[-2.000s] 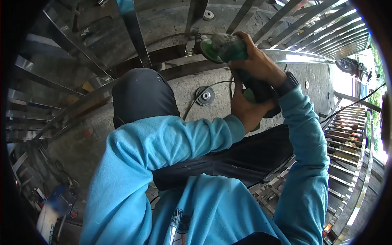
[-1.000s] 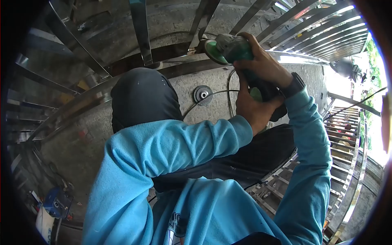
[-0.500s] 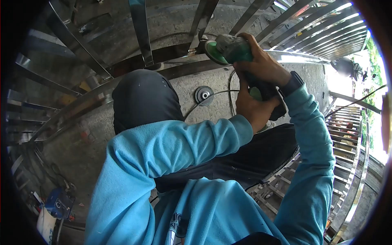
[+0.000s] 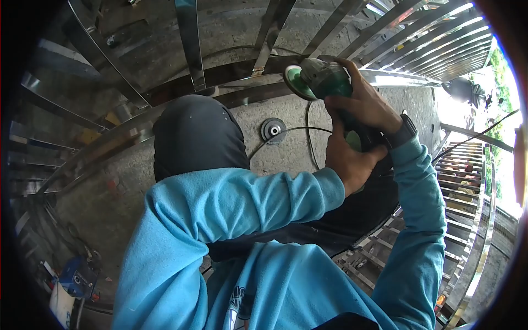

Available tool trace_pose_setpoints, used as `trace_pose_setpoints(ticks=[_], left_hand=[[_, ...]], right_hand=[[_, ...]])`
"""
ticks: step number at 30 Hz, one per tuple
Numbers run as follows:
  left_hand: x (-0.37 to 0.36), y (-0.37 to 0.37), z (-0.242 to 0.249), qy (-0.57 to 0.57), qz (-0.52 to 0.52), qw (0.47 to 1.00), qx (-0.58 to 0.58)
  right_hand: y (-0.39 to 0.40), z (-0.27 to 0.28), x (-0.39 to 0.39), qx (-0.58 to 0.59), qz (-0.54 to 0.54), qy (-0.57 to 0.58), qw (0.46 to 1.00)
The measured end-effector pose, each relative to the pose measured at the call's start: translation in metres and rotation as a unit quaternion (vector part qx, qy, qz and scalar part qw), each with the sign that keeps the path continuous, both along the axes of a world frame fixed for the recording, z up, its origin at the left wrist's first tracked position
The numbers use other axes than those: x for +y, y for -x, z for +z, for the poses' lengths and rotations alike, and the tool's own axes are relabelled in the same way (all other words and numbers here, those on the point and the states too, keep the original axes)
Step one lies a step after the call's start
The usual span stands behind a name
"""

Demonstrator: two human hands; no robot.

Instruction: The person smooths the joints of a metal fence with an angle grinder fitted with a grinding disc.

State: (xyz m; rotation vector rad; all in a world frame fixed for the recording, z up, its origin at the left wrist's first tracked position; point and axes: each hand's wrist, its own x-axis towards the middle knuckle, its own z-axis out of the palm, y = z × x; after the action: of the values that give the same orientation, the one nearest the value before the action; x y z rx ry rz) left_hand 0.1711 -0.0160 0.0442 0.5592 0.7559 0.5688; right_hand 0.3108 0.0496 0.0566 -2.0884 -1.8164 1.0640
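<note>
Print on the blue sweatshirt and a white object cannot be read.

We see a green-bodied angle grinder with a grey head, its disc green inside a paler rim. We find the sweatshirt light blue with a dark-and-white print, the trousers black, the wristwatch black, the concrete floor mottled grey.

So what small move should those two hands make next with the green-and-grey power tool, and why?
I'd ease the green-and-grey handheld grinder slightly toward the shiny curved metal rail: its round green disc overlaps that rail in view, contact unclear, and the bare left hand and bare right hand both grip the tool.
</note>
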Motion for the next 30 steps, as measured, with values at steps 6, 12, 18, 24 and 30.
trace_pose_setpoints(ticks=[6,12,18,24,30], left_hand=[[0.011,-0.008,-0.008,-0.015,0.062,0.996,0.060],[0.017,-0.011,-0.015,-0.010,0.083,0.993,0.085],[0.019,-0.012,-0.017,0.003,0.115,0.993,0.016],[0.015,-0.010,-0.006,0.015,0.102,0.994,0.020],[0.003,0.002,0.011,0.022,-0.002,0.999,-0.040]], right_hand=[[0.011,-0.007,0.025,-0.065,0.024,0.012,0.998],[0.016,-0.015,0.040,-0.066,0.074,-0.013,0.995],[0.016,-0.015,0.045,-0.083,0.062,0.015,0.994],[0.016,-0.009,0.044,-0.081,0.072,0.018,0.994],[0.006,0.016,0.020,-0.077,0.063,0.063,0.993]])
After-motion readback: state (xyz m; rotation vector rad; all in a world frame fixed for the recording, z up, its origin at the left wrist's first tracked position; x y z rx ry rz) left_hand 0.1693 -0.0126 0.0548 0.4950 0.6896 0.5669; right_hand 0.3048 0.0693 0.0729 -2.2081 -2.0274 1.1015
